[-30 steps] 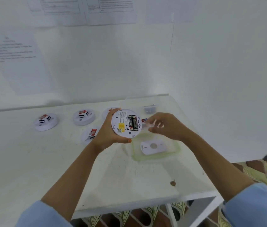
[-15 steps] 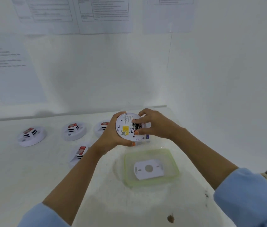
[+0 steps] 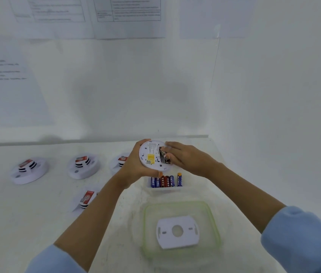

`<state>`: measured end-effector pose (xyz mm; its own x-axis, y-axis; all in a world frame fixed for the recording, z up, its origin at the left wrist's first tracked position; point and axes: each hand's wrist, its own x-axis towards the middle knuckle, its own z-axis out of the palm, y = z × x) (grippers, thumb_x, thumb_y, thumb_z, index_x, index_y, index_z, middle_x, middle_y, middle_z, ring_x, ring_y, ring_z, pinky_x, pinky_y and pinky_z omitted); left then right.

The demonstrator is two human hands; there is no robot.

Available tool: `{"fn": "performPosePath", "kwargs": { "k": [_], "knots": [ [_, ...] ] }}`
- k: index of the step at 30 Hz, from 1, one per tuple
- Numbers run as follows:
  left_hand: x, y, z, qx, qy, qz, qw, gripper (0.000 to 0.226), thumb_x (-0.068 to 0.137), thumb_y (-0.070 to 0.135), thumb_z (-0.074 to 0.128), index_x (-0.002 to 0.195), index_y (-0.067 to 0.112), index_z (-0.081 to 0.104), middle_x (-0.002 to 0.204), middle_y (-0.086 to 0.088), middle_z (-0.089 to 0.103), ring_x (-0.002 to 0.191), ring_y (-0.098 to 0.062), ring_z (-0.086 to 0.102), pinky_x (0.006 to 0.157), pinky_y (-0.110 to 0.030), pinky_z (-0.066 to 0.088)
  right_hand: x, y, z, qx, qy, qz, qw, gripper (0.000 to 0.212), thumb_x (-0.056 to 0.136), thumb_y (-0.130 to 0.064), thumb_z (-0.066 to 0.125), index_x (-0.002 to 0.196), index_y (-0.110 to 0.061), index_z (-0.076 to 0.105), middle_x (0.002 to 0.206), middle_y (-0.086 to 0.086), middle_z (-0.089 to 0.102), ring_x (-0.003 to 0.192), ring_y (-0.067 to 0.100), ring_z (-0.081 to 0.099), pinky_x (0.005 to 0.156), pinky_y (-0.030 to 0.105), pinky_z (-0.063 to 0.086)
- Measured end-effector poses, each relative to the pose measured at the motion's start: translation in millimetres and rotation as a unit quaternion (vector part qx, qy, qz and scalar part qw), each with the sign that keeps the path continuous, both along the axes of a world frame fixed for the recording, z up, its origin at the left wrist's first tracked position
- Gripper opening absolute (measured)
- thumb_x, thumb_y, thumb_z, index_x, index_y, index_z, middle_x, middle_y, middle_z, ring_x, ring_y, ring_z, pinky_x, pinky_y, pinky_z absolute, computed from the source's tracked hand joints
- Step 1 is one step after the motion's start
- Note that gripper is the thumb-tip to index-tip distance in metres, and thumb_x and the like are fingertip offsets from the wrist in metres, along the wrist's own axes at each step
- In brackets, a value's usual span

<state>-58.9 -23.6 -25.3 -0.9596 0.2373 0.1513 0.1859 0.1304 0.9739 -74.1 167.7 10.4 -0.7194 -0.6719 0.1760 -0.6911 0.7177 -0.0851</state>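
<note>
Left hand (image 3: 134, 166), right hand (image 3: 189, 159) on detector (image 3: 149, 152)

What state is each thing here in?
smoke detector, held off the table, back up, battery bay uncovered.
left hand, grips the smoke detector's rim.
right hand, fingers touch the battery bay.
spare batteries, side by side in a small tray.
green container, lidless, holds the mounting plate.
mounting plate, lying flat.
other detectors, four on the table, red-tagged.

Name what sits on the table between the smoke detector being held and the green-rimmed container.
A small tray of batteries lies between the smoke detector and the green-rimmed container; the head view shows it.
</note>
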Motion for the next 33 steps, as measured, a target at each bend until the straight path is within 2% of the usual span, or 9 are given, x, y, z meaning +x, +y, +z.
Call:
{"fn": "performPosePath", "kwargs": {
  "k": [5, 11, 17, 21, 23, 25, 28, 31, 33],
  "knots": [
    [-7, -2, 3, -0.011, -0.003, -0.004, 1.000, 0.094, 0.045, 0.000, 0.078, 0.124, 0.024, 0.035, 0.113, 0.004, 0.053, 0.100, -0.006, 0.058, 0.072, -0.019, 0.054, -7, 1, 4, -0.093, -0.057, -0.017, 0.994, 0.049, 0.091, -0.041, 0.050, 0.135, -0.019, 0.047, 0.139, 0.000, 0.039, 0.116, 0.018, 0.048, 0.091, 0.027, 0.040],
    [-13, 2, 8, -0.020, 0.021, -0.025, 0.999, 0.096, 0.045, -0.001, 0.078, 0.126, 0.024, 0.033, 0.116, 0.004, 0.050, 0.106, -0.013, 0.055, 0.074, -0.021, 0.055, -15, 0, 16, -0.182, -0.126, -0.037, 0.974, 0.056, 0.069, -0.036, 0.079, 0.119, -0.018, 0.061, 0.109, -0.007, 0.040, 0.107, 0.013, 0.041, 0.091, 0.026, 0.037],
    [-17, 7, 5, -0.025, 0.032, -0.029, 0.999, 0.095, 0.046, 0.001, 0.079, 0.125, 0.028, 0.033, 0.116, 0.007, 0.050, 0.105, -0.005, 0.056, 0.074, -0.019, 0.054, -22, 4, 19, -0.229, -0.195, -0.072, 0.951, 0.056, 0.061, -0.021, 0.085, 0.111, -0.017, 0.060, 0.111, -0.001, 0.037, 0.106, 0.013, 0.038, 0.078, 0.005, 0.031],
    [-20, 4, 3, -0.021, 0.040, -0.013, 0.999, 0.096, 0.046, 0.004, 0.081, 0.126, 0.028, 0.033, 0.119, 0.009, 0.049, 0.109, -0.005, 0.052, 0.078, -0.018, 0.053, -20, 14, 21, -0.236, -0.202, -0.089, 0.946, 0.053, 0.062, -0.019, 0.084, 0.105, -0.021, 0.054, 0.112, -0.002, 0.037, 0.103, 0.012, 0.037, 0.076, 0.010, 0.033],
    [-20, 1, 1, -0.019, 0.045, -0.011, 0.999, 0.097, 0.045, 0.004, 0.081, 0.126, 0.028, 0.034, 0.120, 0.010, 0.048, 0.111, -0.003, 0.051, 0.079, -0.017, 0.051, -18, 20, 22, -0.184, -0.189, -0.121, 0.957, 0.054, 0.061, -0.022, 0.085, 0.104, -0.021, 0.052, 0.111, -0.002, 0.039, 0.103, 0.013, 0.037, 0.082, 0.018, 0.035],
    [-20, -2, 0, -0.021, 0.046, -0.008, 0.999, 0.096, 0.045, 0.003, 0.081, 0.125, 0.028, 0.034, 0.120, 0.011, 0.048, 0.111, -0.003, 0.050, 0.078, -0.015, 0.051, -14, 22, 19, -0.043, -0.171, -0.151, 0.973, 0.060, 0.060, -0.029, 0.085, 0.109, -0.017, 0.054, 0.111, 0.000, 0.041, 0.105, 0.017, 0.040, 0.088, 0.026, 0.036],
    [-19, -1, 0, -0.024, 0.048, -0.006, 0.999, 0.096, 0.045, 0.004, 0.080, 0.126, 0.026, 0.033, 0.120, 0.012, 0.047, 0.112, -0.007, 0.049, 0.078, -0.013, 0.051, -8, 14, 5, 0.136, -0.121, -0.158, 0.971, 0.066, 0.061, -0.038, 0.082, 0.115, -0.013, 0.054, 0.115, 0.004, 0.049, 0.107, 0.021, 0.045, 0.089, 0.029, 0.037],
    [-17, 1, 0, -0.025, 0.051, -0.005, 0.998, 0.099, 0.045, 0.004, 0.080, 0.128, 0.025, 0.031, 0.119, 0.013, 0.046, 0.111, -0.005, 0.049, 0.078, -0.012, 0.050, -8, 6, -10, 0.179, -0.104, -0.141, 0.968, 0.060, 0.066, -0.038, 0.079, 0.114, -0.010, 0.056, 0.117, 0.005, 0.054, 0.105, 0.021, 0.051, 0.089, 0.031, 0.043],
    [-16, 1, -1, -0.024, 0.048, -0.010, 0.998, 0.100, 0.046, 0.002, 0.079, 0.130, 0.024, 0.030, 0.120, 0.013, 0.046, 0.111, -0.004, 0.049, 0.077, -0.012, 0.050, -10, 6, -10, 0.146, -0.142, -0.141, 0.969, 0.059, 0.069, -0.036, 0.077, 0.118, -0.011, 0.054, 0.120, 0.003, 0.054, 0.107, 0.021, 0.052, 0.088, 0.030, 0.042]
  ]
}}
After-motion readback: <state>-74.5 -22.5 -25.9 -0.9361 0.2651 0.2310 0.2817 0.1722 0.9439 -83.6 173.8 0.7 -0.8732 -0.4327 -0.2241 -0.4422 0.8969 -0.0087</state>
